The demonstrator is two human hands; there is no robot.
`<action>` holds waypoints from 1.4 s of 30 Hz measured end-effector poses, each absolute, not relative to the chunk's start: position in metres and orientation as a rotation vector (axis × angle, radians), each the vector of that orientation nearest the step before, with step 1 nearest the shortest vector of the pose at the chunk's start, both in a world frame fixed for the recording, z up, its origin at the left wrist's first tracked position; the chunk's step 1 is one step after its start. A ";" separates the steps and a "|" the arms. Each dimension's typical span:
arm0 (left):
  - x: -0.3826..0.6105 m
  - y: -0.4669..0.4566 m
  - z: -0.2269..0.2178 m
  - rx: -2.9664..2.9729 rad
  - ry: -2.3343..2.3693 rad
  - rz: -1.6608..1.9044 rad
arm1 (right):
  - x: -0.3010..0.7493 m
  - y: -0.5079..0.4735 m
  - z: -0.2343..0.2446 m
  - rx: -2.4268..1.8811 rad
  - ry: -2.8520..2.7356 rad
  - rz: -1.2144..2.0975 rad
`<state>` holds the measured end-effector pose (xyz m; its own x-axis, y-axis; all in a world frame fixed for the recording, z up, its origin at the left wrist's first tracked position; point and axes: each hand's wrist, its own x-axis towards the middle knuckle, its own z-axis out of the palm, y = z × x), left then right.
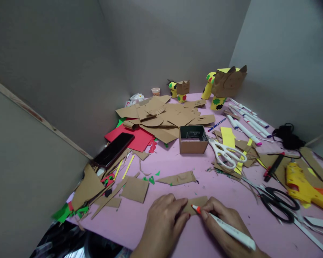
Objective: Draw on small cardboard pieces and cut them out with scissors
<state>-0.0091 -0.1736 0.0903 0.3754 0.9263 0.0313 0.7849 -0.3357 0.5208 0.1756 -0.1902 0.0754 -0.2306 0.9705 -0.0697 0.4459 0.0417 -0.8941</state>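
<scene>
On the pink tabletop (174, 157), the left hand (165, 218) presses thumb and forefinger down; the right hand (226, 222) clasps a slim white, orange-collared marker (233, 231), tip at a small, flat, brown cardboard piece (200, 200). This lies between them, long axis left to right, its left end under the left fingers.

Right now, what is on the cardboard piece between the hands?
The left hand covers part of the left end of the cardboard piece; the white marker in the right hand has its tip touching or just above it. Its surface under that left hand is hidden.
</scene>
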 end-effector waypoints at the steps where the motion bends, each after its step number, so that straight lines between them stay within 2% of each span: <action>1: -0.009 -0.174 0.090 2.205 1.480 0.455 | 0.175 -0.190 0.077 -1.436 -1.742 1.129; 42: -0.010 -0.170 0.091 2.200 1.466 0.461 | 0.170 -0.186 0.083 -1.440 -1.791 1.114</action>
